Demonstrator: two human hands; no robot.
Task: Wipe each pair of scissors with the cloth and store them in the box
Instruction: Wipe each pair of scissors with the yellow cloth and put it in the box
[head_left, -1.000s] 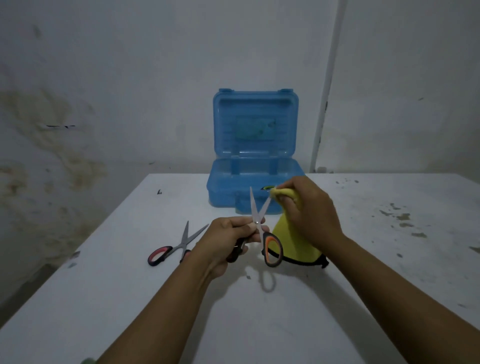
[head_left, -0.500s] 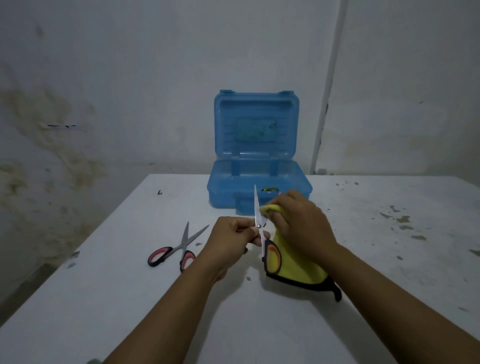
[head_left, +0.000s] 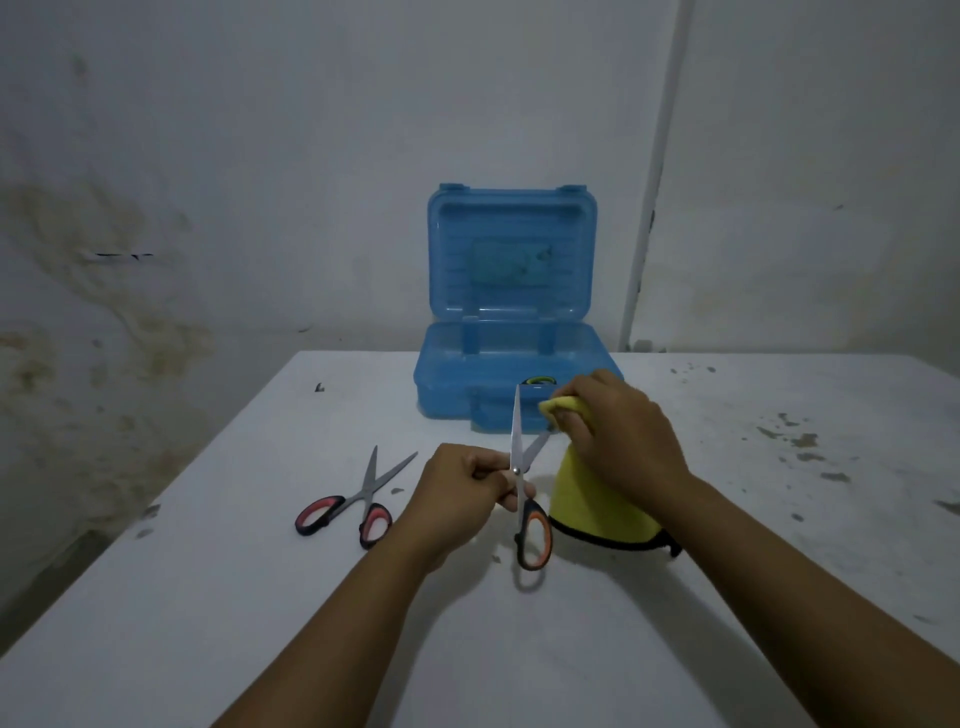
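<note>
Since half a second earlier, the blades of the orange-handled scissors (head_left: 521, 483) had swung apart again, and the right hand (head_left: 621, 436) had slid up toward the tip of the right-hand blade. The left hand (head_left: 462, 491), just left of frame centre, was closed on one handle of that pair near the pivot, while the other orange loop hung free below, above the white table (head_left: 208, 597). One blade stood nearly upright; the other slanted up and to the right into the yellow cloth (head_left: 597, 512), which the right hand pinched around the blade (the tip itself was hidden). The rest of the cloth hung down to the tabletop, its dark hem at the lower right. Left of centre, red-handled scissors (head_left: 358, 499) lay open on the table, apart from both hands. Behind, at upper centre, the blue box (head_left: 511, 291) stood with its lid raised, a dark, yellow-edged handle (head_left: 537, 381) showing inside.
</note>
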